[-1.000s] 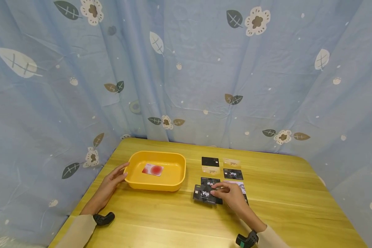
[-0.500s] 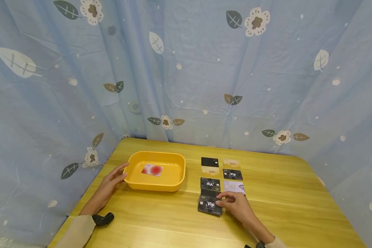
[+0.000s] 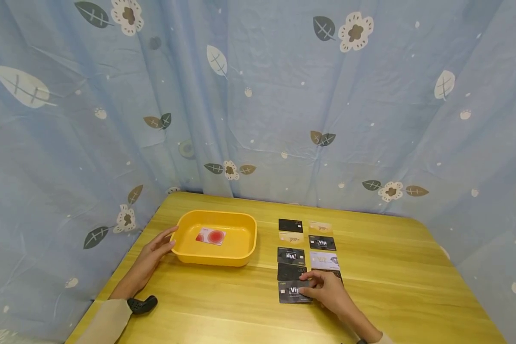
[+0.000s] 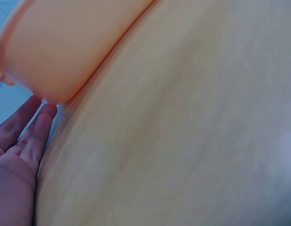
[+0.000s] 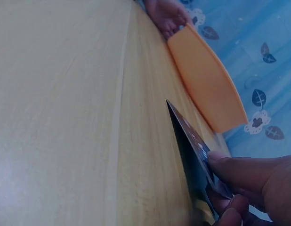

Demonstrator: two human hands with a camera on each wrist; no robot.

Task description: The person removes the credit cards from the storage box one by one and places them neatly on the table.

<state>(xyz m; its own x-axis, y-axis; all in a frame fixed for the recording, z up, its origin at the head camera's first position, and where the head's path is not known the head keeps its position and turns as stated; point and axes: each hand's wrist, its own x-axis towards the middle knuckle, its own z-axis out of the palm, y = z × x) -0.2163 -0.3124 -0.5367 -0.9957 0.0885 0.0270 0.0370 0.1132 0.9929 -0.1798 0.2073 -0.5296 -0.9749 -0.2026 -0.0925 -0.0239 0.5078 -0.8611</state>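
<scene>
My right hand (image 3: pixel 328 291) pinches a black VIP card (image 3: pixel 289 292) at its right edge, thumb on top and fingers beneath. In the right wrist view this card (image 5: pixel 190 136) is tilted just over the table. It lies at the near end of a left column of cards, below another black card (image 3: pixel 290 272). My left hand (image 3: pixel 148 260) touches the left end of a yellow plastic tray (image 3: pixel 215 262), its fingers nearly straight in the left wrist view. A red-and-white card (image 3: pixel 210 236) lies inside the tray.
Further cards lie in two columns: a black one (image 3: pixel 290 225) and a gold one (image 3: pixel 291 238) at left, a gold one (image 3: pixel 320 228), a black VIP card (image 3: pixel 322 242) and a silver VIP card (image 3: pixel 324 261) at right. A patterned blue curtain (image 3: pixel 275 105) hangs behind the wooden table (image 3: pixel 391 267).
My right hand has drawn the black VIP card toward the near side and slightly right, uncovering the cards beneath. The left hand and tray have stayed in place.
</scene>
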